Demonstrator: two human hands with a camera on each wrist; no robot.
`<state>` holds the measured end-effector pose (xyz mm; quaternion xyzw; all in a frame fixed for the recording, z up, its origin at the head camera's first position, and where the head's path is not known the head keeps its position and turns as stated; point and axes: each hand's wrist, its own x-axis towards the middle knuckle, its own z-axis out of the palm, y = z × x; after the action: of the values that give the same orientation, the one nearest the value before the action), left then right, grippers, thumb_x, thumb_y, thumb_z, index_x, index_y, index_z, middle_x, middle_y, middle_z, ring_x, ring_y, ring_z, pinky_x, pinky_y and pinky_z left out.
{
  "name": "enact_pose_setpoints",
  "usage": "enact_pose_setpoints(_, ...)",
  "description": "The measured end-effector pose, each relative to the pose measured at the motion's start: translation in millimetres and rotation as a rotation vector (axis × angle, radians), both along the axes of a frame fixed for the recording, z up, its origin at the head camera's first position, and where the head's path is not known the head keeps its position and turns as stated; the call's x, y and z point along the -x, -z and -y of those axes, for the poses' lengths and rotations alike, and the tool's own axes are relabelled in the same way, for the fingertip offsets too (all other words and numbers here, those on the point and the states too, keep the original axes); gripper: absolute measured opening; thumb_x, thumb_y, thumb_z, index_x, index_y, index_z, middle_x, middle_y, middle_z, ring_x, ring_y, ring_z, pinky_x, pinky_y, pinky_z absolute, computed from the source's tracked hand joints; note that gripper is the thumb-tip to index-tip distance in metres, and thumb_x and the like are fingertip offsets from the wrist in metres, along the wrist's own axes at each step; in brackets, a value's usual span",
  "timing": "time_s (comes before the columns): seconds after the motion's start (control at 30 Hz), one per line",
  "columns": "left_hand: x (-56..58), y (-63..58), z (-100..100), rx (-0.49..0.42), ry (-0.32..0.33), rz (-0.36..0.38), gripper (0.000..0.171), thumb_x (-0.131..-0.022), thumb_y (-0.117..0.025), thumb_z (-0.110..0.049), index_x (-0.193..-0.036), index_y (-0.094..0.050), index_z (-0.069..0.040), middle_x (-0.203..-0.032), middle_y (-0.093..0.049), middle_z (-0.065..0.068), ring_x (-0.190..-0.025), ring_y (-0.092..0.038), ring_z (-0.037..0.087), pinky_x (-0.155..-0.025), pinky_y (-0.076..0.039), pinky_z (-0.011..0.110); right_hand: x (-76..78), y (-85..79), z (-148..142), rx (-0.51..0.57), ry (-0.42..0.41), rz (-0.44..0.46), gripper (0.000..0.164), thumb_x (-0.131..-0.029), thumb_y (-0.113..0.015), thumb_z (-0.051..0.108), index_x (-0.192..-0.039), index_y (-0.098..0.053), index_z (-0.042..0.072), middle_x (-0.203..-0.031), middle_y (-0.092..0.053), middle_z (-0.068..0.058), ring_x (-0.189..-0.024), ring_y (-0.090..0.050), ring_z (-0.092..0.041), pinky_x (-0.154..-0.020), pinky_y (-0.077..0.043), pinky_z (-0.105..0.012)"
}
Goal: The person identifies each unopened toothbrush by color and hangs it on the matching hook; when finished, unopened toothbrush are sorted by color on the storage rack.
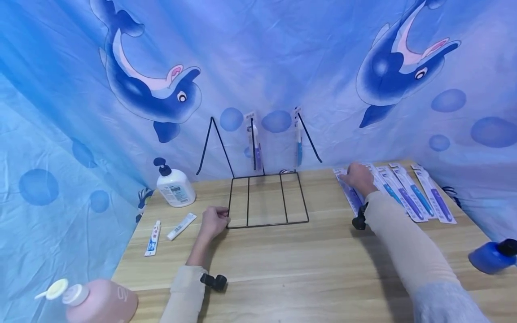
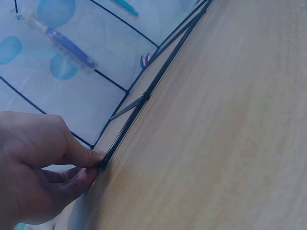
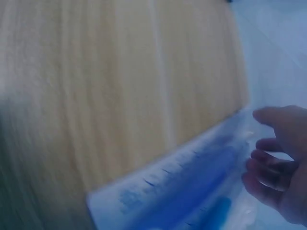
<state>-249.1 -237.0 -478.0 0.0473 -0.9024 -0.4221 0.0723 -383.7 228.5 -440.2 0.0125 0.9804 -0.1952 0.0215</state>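
My left hand (image 1: 214, 222) pinches the near left corner of a black wire rack (image 1: 268, 224) between thumb and fingers; the left wrist view shows that grip on the wire (image 2: 145, 97) closely. Two packaged toothbrushes hang on the rack's prongs, one purple (image 1: 258, 154) and one blue (image 1: 299, 150). At the table's right side, my right hand (image 1: 358, 178) is over the top end of the leftmost purple toothbrush pack (image 1: 350, 194) in a row. The blurred right wrist view has thumb and fingers apart beside that pack (image 3: 177, 191), not closed on it.
More toothbrush packs (image 1: 438, 202) lie to the right, with a blue bottle (image 1: 492, 258) nearer me. Left of the rack are a white pump bottle (image 1: 177, 188), a toothpaste tube (image 1: 153, 240) and a small white box (image 1: 181, 226). A pink pump bottle (image 1: 105, 300) stands front left.
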Motion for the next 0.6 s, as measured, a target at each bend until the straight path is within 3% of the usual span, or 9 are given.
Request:
enact_pose_setpoints(0.1, -0.5, -1.2, 0, 0.003, 0.002, -0.004, 0.035, -0.074, -0.066, 0.011, -0.109, -0.07, 0.01, -0.086, -0.071, 0.017, -0.076, -0.07, 0.027, -0.073, -0.06, 0.036, 2.3, 8.9, 4, -0.021, 0.025, -0.007, 0.029, -0.092, -0.063, 0.026, -0.086, -0.061, -0.002, -0.076, -0.059, -0.013, -0.068, -0.053, -0.028, -0.059, -0.046, -0.041)
enact_pose_setpoints(0.27, -0.7, -0.2, -4, 0.015, 0.014, -0.011, 0.035, -0.074, -0.068, 0.01, -0.108, -0.07, 0.01, -0.085, -0.071, 0.016, -0.077, -0.07, 0.027, -0.074, -0.06, 0.037, -0.3, 14.8, 6, -0.038, 0.062, -0.049, 0.02, -0.088, -0.058, 0.018, -0.074, -0.054, 0.002, -0.074, -0.055, -0.014, -0.071, -0.053, -0.032, -0.059, -0.047, -0.046)
enact_pose_setpoints(0.4, 0.1, 0.1, -5, 0.011, 0.01, -0.015, 0.034, -0.074, -0.07, 0.009, -0.108, -0.071, 0.01, -0.085, -0.072, 0.016, -0.077, -0.07, 0.026, -0.073, -0.06, 0.036, -5.8, 7.0, 9, -0.024, 0.062, -0.086, 0.025, -0.091, -0.058, 0.02, -0.075, -0.053, 0.002, -0.074, -0.056, -0.016, -0.071, -0.054, -0.033, -0.059, -0.048, -0.045)
enact_pose_setpoints(0.6, -2.0, -1.6, -2, 0.02, 0.002, -0.018, 0.034, -0.074, -0.069, 0.009, -0.108, -0.07, 0.01, -0.084, -0.071, 0.015, -0.076, -0.069, 0.025, -0.074, -0.06, 0.037, -12.6, -16.9, 17, 0.091, 0.029, -0.138, 0.023, -0.092, -0.06, 0.021, -0.085, -0.055, -0.001, -0.077, -0.058, -0.016, -0.066, -0.055, -0.028, -0.054, -0.046, -0.035)
